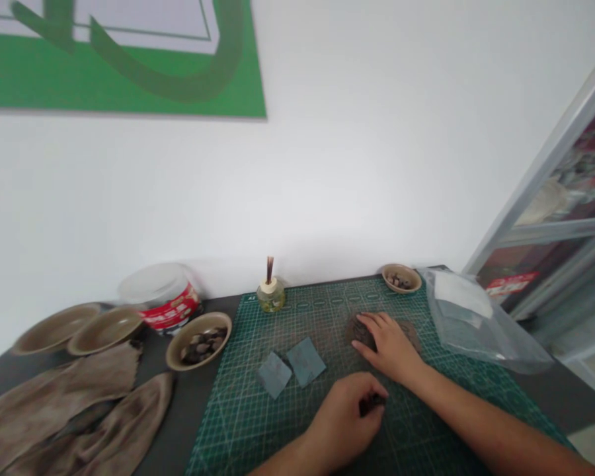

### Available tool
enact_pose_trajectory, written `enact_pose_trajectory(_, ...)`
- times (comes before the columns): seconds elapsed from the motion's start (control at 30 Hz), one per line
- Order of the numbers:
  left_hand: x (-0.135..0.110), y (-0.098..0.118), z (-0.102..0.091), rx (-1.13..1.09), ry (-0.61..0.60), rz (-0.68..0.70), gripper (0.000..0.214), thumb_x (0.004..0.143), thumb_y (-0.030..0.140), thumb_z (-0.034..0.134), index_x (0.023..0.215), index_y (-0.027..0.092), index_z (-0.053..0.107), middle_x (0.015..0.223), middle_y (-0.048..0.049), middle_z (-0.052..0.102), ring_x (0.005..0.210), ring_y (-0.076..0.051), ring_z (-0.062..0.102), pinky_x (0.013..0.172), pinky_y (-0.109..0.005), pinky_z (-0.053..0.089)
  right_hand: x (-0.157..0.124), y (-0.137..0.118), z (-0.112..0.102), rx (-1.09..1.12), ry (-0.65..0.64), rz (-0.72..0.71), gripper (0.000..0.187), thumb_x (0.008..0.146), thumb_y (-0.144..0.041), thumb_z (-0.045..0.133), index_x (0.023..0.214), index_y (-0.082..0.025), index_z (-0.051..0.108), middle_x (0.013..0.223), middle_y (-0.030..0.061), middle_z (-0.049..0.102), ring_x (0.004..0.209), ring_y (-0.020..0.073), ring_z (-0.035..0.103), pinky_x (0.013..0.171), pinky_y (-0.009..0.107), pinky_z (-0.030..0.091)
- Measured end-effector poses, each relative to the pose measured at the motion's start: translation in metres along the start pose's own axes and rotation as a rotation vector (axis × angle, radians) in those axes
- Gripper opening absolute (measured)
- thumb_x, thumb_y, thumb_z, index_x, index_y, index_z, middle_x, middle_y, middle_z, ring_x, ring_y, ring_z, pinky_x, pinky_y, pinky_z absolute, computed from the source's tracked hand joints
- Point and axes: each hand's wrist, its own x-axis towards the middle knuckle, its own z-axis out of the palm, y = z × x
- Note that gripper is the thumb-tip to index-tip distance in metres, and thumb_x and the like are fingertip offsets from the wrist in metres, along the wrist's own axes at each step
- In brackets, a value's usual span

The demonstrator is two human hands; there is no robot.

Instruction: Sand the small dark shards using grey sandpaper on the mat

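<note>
On a green cutting mat [297,324], my left hand [342,416] is curled around a small dark piece [371,403], which shows between the fingers and thumb. My right hand [389,347] lies further forward, its fingertips resting on a dark, rough, roundish piece [361,332]. A flatter brown shape [409,334] lies partly under that hand. Two small blue-grey squares of sandpaper [305,361] sit to the left of my hands, the second [274,375] touching the first at a corner. Neither hand touches them.
A tan bowl of dark pieces [201,344] and a smaller bowl [401,278] stand near the mat. Further left are two tan bowls [105,330], a red-labelled tub [168,305] and brown cloths [54,410]. A plastic bag [476,324] and a glass diffuser bottle [270,295] also stand nearby.
</note>
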Motion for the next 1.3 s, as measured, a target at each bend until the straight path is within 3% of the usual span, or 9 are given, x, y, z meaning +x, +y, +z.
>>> enact_pose_trajectory(0.13, -0.008, 0.001, -0.003, 0.061, -0.024, 0.066, 0.025, 0.077, 0.011, 0.057, 0.099, 0.019, 0.067, 0.093, -0.0046, 0.067, 0.085, -0.018, 0.060, 0.079, -0.030, 0.045, -0.003, -0.012, -0.005, 0.024, -0.069, -0.110, 0.056, 0.083, -0.041, 0.061, 0.135, -0.022, 0.053, 0.136, 0.0104, 0.056, 0.125, 0.0292, 0.049, 0.106, 0.049, 0.037)
enact_pose_trajectory(0.33, -0.017, 0.005, -0.008, 0.222, 0.004, 0.157, 0.038, 0.076, 0.004, 0.050, 0.108, 0.021, 0.062, 0.115, -0.0092, 0.059, 0.109, -0.022, 0.054, 0.096, -0.034, 0.042, -0.005, -0.019, -0.013, 0.022, -0.085, -0.124, 0.058, 0.082, -0.042, 0.061, 0.137, -0.023, 0.053, 0.137, 0.0108, 0.056, 0.126, 0.0283, 0.049, 0.106, 0.047, 0.037)
enact_pose_trajectory(0.5, -0.021, 0.022, -0.015, 0.448, 0.102, 0.107, 0.022, 0.076, 0.004, 0.048, 0.089, 0.019, 0.055, 0.102, -0.0084, 0.056, 0.098, -0.022, 0.053, 0.086, -0.033, 0.043, -0.006, -0.020, -0.021, 0.019, -0.121, -0.113, 0.065, 0.080, -0.054, 0.063, 0.138, -0.025, 0.052, 0.140, 0.0091, 0.054, 0.128, 0.0281, 0.045, 0.108, 0.047, 0.033)
enact_pose_trajectory(0.63, -0.046, 0.026, -0.047, 0.612, 0.269, -0.020, 0.010, 0.083, 0.013, 0.049, 0.088, 0.021, 0.053, 0.096, -0.0062, 0.055, 0.093, -0.023, 0.054, 0.081, -0.034, 0.044, -0.007, -0.014, -0.019, 0.029, -0.142, -0.128, 0.064, 0.083, -0.057, 0.059, 0.137, -0.024, 0.053, 0.139, 0.0099, 0.055, 0.128, 0.0289, 0.046, 0.107, 0.047, 0.033)
enact_pose_trajectory(0.8, -0.097, -0.001, -0.094, 0.773, 0.517, -0.224, 0.015, 0.090, 0.034, 0.053, 0.082, 0.021, 0.052, 0.085, -0.0033, 0.054, 0.084, -0.022, 0.057, 0.078, -0.035, 0.046, -0.006, -0.001, -0.010, 0.052, -0.138, -0.137, 0.055, 0.089, -0.053, 0.052, 0.135, -0.023, 0.054, 0.139, 0.0109, 0.055, 0.127, 0.0295, 0.047, 0.105, 0.049, 0.036)
enact_pose_trajectory(0.9, -0.113, -0.017, -0.110, 0.827, 0.502, -0.295, 0.031, 0.084, 0.048, 0.061, 0.098, 0.021, 0.056, 0.096, -0.0050, 0.058, 0.094, -0.025, 0.058, 0.086, -0.041, 0.047, -0.004, 0.003, -0.008, 0.071, -0.130, -0.146, 0.049, 0.093, -0.048, 0.048, 0.134, -0.023, 0.055, 0.138, 0.0106, 0.056, 0.127, 0.0285, 0.048, 0.106, 0.049, 0.036)
enact_pose_trajectory(1.03, -0.110, -0.032, -0.117, 0.861, 0.462, -0.356, 0.063, 0.075, 0.059, 0.067, 0.123, 0.020, 0.053, 0.114, -0.0101, 0.057, 0.110, -0.032, 0.054, 0.093, -0.047, 0.044, -0.009, -0.009, -0.015, 0.075, -0.132, -0.181, 0.052, 0.093, -0.048, 0.049, 0.139, -0.024, 0.050, 0.144, 0.0096, 0.050, 0.132, 0.0283, 0.044, 0.109, 0.049, 0.032)
enact_pose_trajectory(1.17, -0.096, -0.045, -0.125, 0.875, 0.361, -0.356, 0.053, 0.084, 0.055, 0.059, 0.124, 0.020, 0.055, 0.115, -0.0100, 0.058, 0.111, -0.030, 0.055, 0.093, -0.044, 0.042, -0.016, -0.046, -0.017, 0.094, -0.246, -0.278, 0.062, 0.090, -0.055, 0.052, 0.145, -0.030, 0.041, 0.152, 0.0073, 0.040, 0.135, 0.0288, 0.040, 0.111, 0.049, 0.030)
enact_pose_trajectory(1.3, -0.083, -0.052, -0.140, 0.912, 0.250, -0.294, 0.039, 0.091, 0.049, 0.049, 0.117, 0.021, 0.060, 0.112, -0.0094, 0.059, 0.107, -0.029, 0.056, 0.092, -0.041, 0.041, -0.012, -0.079, -0.006, 0.105, -0.314, -0.233, 0.064, 0.090, -0.056, 0.050, 0.148, -0.030, 0.038, 0.155, 0.0074, 0.036, 0.136, 0.0285, 0.038, 0.111, 0.048, 0.029)
